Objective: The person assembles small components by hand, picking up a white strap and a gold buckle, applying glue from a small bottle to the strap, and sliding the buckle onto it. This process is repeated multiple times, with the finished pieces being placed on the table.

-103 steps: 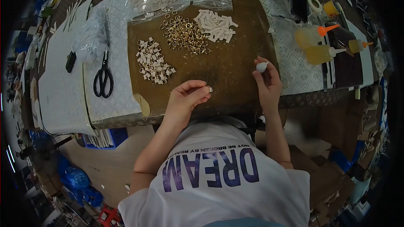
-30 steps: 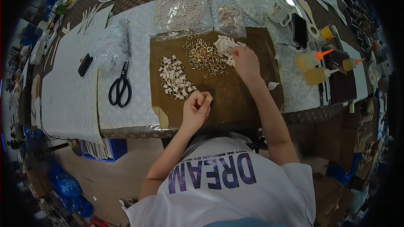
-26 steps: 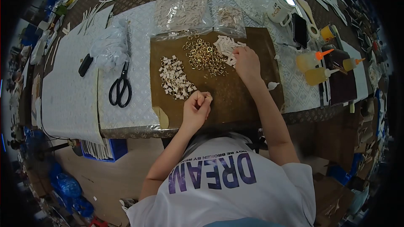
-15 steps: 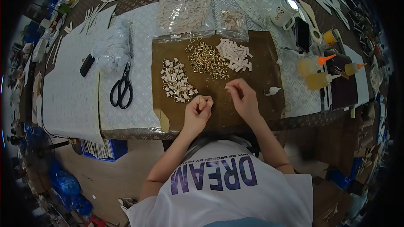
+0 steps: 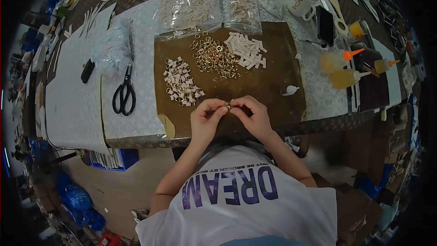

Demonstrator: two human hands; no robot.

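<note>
My left hand [image 5: 206, 119] and my right hand [image 5: 253, 117] meet over the front of a brown mat [image 5: 268, 79]. Between their pinched fingertips is a tiny gold and pale piece [image 5: 228, 105], mostly covered by the fingers. Left of it lies a pile of pale tabs with gold rings [image 5: 182, 84], close to my left hand. Farther back on the mat is a heap of loose gold rings [image 5: 215, 57]. Beside that heap, to its right, are short pale strips [image 5: 246, 51].
Clear bags of pale pieces [image 5: 189, 4] lie behind the mat. Black scissors [image 5: 124, 95] rest at left. A white cap-like item [image 5: 289, 90] sits on the mat's right side, with glue bottles [image 5: 343, 79], a phone [image 5: 325, 26] and a mug [image 5: 302, 2] beyond.
My right hand has moved left and down to meet my left hand at the small piece. The fingertips were apart before. The whole view has shifted slightly.
</note>
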